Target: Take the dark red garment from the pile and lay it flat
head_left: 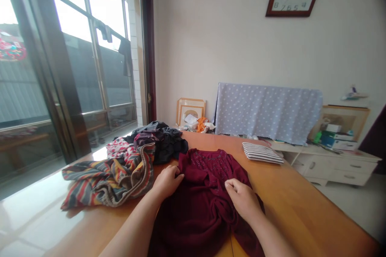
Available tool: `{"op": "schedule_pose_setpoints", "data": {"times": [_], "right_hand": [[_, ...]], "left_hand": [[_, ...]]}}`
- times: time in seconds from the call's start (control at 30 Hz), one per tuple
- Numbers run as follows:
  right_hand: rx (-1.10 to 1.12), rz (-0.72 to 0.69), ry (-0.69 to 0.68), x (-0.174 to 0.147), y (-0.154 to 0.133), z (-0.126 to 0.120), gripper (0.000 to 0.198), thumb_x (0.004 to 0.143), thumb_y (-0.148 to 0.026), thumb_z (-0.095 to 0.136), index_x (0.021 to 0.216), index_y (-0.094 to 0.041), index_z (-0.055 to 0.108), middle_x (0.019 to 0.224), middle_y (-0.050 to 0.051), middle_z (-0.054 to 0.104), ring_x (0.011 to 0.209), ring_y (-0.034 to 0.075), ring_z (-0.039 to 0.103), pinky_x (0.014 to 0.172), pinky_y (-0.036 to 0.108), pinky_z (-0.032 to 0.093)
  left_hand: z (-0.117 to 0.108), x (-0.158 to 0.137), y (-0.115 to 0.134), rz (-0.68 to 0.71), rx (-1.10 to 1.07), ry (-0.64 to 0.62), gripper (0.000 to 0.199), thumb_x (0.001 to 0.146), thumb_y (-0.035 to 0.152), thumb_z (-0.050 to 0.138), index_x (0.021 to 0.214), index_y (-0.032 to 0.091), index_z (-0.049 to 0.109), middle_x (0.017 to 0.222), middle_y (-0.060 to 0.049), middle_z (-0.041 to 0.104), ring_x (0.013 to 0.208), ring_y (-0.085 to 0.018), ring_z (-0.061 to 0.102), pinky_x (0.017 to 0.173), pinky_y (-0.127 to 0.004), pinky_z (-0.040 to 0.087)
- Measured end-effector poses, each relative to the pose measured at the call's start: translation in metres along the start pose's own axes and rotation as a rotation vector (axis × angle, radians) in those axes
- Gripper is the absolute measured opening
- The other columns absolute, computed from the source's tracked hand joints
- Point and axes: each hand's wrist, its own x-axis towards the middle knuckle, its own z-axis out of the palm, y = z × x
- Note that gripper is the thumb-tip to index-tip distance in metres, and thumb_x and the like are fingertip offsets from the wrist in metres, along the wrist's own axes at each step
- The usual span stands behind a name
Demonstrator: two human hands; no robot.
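Note:
A maroon sweater [199, 209] with beading around its neckline lies on the wooden table [286, 209], collar pointing away from me. Its body is bunched and wrinkled, and the near end runs out of the picture. At its left edge, below the shoulder, my left hand [169, 180] is closed on the fabric. My right hand [242, 197] pinches the cloth on the other side, thumb and fingers together. To the left of my left hand lies a crumpled striped garment [120, 176] in red, yellow and grey.
A heap of dark clothes [164, 138] is piled behind the striped garment, with a red-and-white patterned cloth [119, 147] beside it. A folded striped cloth [261, 153] rests at the table's far right. Beyond stand a dotted blue cover [268, 112] and a white cabinet [337, 167].

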Motion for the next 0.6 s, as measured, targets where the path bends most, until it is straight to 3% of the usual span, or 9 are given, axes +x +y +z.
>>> {"op": "schedule_pose_setpoints", "data": {"times": [0.13, 0.3, 0.5, 0.6], "right_hand": [[-0.055, -0.019, 0.029, -0.003, -0.006, -0.003, 0.029, 0.091, -0.041, 0.047, 0.087, -0.031, 0.074, 0.076, 0.001, 0.075, 0.075, 0.022, 0.069, 0.069, 0.028, 0.045], [-0.071, -0.031, -0.033, -0.002, -0.002, -0.003, 0.030, 0.093, -0.041, 0.045, 0.089, -0.030, 0.073, 0.081, 0.001, 0.076, 0.079, 0.022, 0.070, 0.069, 0.028, 0.044], [-0.089, -0.021, -0.095, -0.002, 0.002, -0.002, 0.033, 0.097, -0.042, 0.038, 0.094, -0.031, 0.070, 0.087, 0.001, 0.076, 0.084, 0.024, 0.070, 0.073, 0.031, 0.041], [-0.105, -0.020, -0.083, -0.001, 0.003, 0.000, 0.033, 0.098, -0.042, 0.038, 0.093, -0.032, 0.069, 0.084, 0.000, 0.076, 0.083, 0.024, 0.070, 0.072, 0.031, 0.039]], "left_hand": [[-0.002, -0.003, 0.006, -0.061, 0.023, -0.004, 0.024, 0.091, 0.044, 0.053, 0.088, 0.022, 0.063, 0.095, -0.005, 0.070, 0.090, -0.021, 0.065, 0.073, -0.028, 0.042], [-0.013, 0.002, 0.017, -0.126, 0.114, -0.057, 0.024, 0.089, 0.044, 0.055, 0.099, 0.024, 0.064, 0.106, -0.007, 0.072, 0.092, -0.024, 0.068, 0.070, -0.030, 0.045], [-0.035, 0.047, 0.025, -0.140, 0.297, -0.067, 0.028, 0.089, 0.032, 0.051, 0.113, 0.024, 0.064, 0.119, -0.014, 0.067, 0.105, -0.032, 0.066, 0.082, -0.040, 0.049], [-0.036, 0.073, 0.022, -0.107, 0.377, -0.090, 0.036, 0.083, 0.023, 0.057, 0.118, 0.024, 0.064, 0.122, -0.016, 0.064, 0.109, -0.033, 0.064, 0.087, -0.043, 0.049]]}}
